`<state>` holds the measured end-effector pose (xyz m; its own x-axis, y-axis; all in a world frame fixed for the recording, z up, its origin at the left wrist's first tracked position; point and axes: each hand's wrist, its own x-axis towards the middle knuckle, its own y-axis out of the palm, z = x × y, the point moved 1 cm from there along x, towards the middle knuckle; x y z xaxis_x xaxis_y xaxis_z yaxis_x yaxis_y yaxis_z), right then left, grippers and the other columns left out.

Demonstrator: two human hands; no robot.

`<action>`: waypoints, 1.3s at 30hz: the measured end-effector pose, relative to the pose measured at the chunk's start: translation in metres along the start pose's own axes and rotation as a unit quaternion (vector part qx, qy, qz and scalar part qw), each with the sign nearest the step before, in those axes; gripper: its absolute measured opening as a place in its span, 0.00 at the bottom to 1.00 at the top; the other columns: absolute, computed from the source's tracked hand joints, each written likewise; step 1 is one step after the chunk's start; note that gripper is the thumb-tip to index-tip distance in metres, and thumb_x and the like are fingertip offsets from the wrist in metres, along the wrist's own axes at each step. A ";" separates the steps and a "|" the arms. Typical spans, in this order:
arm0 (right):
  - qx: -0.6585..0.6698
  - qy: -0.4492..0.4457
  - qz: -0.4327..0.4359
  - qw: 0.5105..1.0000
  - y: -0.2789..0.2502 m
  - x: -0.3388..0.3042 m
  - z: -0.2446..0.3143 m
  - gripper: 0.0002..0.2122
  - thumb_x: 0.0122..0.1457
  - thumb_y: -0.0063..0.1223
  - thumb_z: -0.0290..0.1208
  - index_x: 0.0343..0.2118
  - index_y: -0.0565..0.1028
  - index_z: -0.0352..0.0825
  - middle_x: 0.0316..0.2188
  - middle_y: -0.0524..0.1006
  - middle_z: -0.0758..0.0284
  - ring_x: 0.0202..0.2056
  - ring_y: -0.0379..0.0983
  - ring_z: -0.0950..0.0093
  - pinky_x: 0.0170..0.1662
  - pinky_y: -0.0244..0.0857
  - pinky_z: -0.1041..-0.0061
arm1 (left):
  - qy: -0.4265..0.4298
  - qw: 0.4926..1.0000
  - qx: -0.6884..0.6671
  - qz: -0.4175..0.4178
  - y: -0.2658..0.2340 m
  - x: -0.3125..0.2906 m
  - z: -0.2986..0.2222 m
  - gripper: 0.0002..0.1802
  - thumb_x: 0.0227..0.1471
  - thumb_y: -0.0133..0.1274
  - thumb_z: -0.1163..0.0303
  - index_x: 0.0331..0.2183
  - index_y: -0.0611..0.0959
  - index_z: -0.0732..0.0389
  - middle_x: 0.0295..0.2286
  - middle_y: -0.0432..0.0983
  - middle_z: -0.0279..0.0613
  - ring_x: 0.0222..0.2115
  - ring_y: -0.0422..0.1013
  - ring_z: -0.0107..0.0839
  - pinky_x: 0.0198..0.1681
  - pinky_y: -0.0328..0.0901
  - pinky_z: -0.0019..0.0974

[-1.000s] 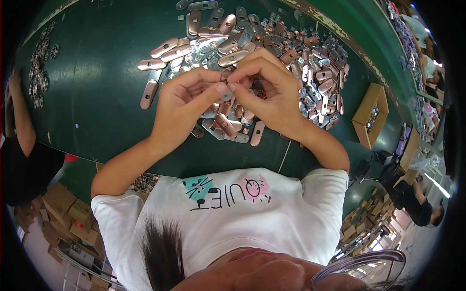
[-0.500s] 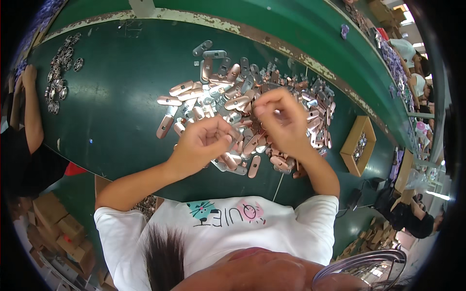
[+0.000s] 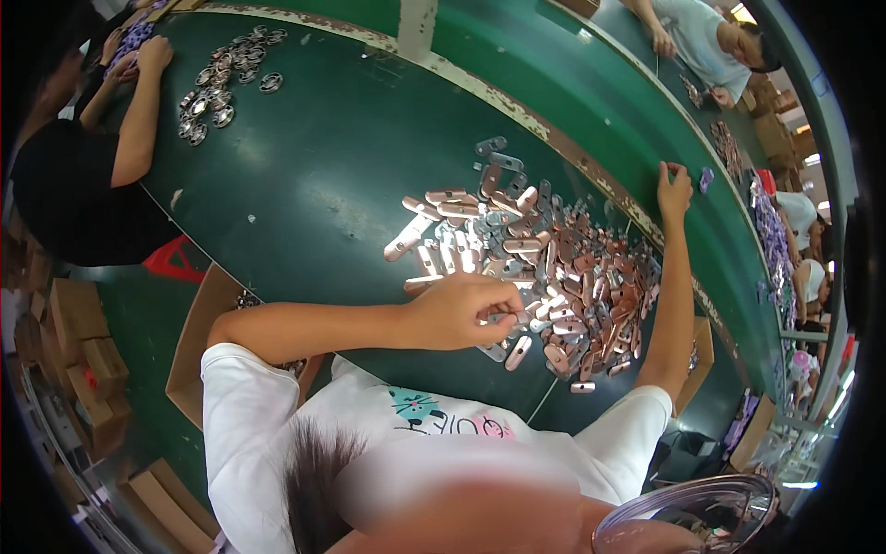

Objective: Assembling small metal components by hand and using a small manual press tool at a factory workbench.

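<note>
My left hand (image 3: 466, 312) hovers over the near side of a heap of oblong metal plates (image 3: 528, 245), copper-coloured and silver, each with a small hole. Its fingers are curled in, closed on a small grey metal piece (image 3: 520, 319) that is mostly hidden. Stretched far forward, my right hand (image 3: 676, 192) is above the green conveyor belt beyond the table's rim. Its fingers point away, slightly apart, and nothing shows between them. Close to it on the belt lies a small purple piece (image 3: 706, 179).
Round metal rings (image 3: 221, 83) lie at the far left, near a co-worker in black (image 3: 78, 185). Cardboard boxes stand at the right (image 3: 699, 365) and by my left elbow (image 3: 198, 346). A painted metal rail (image 3: 517, 115) edges the green table. Another person (image 3: 706, 42) works across the belt.
My right hand has left the heap and reached out over the belt. My left hand stays closed near the heap. The view has turned, so everything sits differently in it.
</note>
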<state>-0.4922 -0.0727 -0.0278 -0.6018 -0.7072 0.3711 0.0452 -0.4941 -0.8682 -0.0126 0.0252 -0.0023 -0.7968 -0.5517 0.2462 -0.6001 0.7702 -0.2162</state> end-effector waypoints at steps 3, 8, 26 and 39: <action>-0.040 0.012 -0.015 0.999 0.020 0.020 -0.008 0.25 0.56 0.44 0.57 0.45 0.73 0.38 0.46 0.73 0.62 0.51 0.65 0.57 0.52 0.57 0.57 | 0.128 0.986 0.100 -0.045 0.004 -0.002 0.001 0.06 0.44 0.55 0.73 0.29 0.77 0.60 0.22 0.73 0.38 0.22 0.71 0.33 0.26 0.66 0.34; -0.185 0.085 -0.054 0.977 0.040 0.004 -0.017 0.36 0.56 0.33 0.65 0.58 0.60 0.39 0.60 0.57 0.57 0.63 0.43 0.58 0.59 0.39 0.46 | 0.231 0.948 0.211 -0.065 0.001 -0.002 0.003 0.05 0.45 0.54 0.71 0.28 0.78 0.59 0.21 0.71 0.37 0.23 0.68 0.33 0.28 0.65 0.35; -0.139 0.025 -0.050 0.989 0.073 0.022 0.100 0.27 0.57 0.38 0.59 0.55 0.65 0.48 0.60 0.56 0.57 0.62 0.46 0.59 0.55 0.38 0.37 | 0.166 0.975 0.133 -0.068 -0.004 0.007 0.018 0.05 0.45 0.53 0.73 0.29 0.77 0.61 0.23 0.73 0.39 0.25 0.71 0.38 0.29 0.66 0.37; 0.015 -0.181 -0.065 0.981 0.119 0.026 0.292 0.36 0.55 0.43 0.58 0.64 0.47 0.50 0.65 0.40 0.56 0.62 0.35 0.40 0.57 0.37 0.37 | 0.283 0.951 0.048 -0.114 0.006 0.003 0.003 0.07 0.42 0.53 0.80 0.29 0.78 0.62 0.24 0.72 0.39 0.23 0.69 0.36 0.23 0.64 0.35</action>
<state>-0.2695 -0.2983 -0.0253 -0.2815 -0.7674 0.5761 0.0140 -0.6036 -0.7972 -0.0191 0.0270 -0.0057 -0.4965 -0.4198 0.7598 -0.7783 0.6028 -0.1756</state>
